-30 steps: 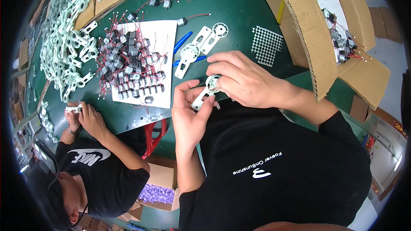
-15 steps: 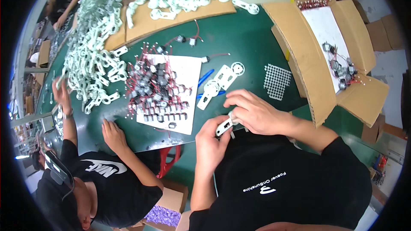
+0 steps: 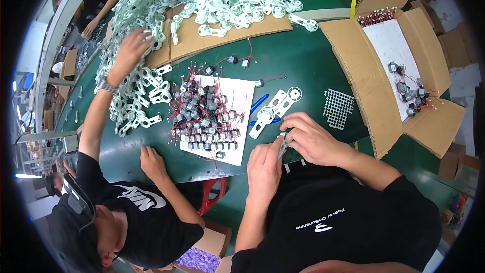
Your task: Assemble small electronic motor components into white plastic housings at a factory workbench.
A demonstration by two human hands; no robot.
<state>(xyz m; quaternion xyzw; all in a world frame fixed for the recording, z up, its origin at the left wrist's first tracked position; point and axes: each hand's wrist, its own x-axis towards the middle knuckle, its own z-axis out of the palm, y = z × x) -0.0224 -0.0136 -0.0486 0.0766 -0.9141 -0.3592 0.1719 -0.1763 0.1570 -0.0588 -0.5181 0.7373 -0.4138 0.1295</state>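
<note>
My left hand is closed around a small pale plastic housing, held low over the table's near edge. The fingers of my right hand are closed on its upper end, and they hide part of it. The housing is turned nearly edge-on. Just beyond my hands lie similar pale housings with round ends, next to a blue-handled tool partly under them. To the left, many small motors with red wires are heaped on a white board, some lined up in rows at its near side.
A large heap of pale housings covers the far left, partly on cardboard. To the right are a sheet of round pads and an opened carton holding motors. At left, a co-worker's hand reaches over the heap; their other rests on the table.
The housing in my hands has turned from showing its flat face to nearly edge-on. The co-worker's raised hand has moved farther over the heap. The whole view has shifted slightly.
</note>
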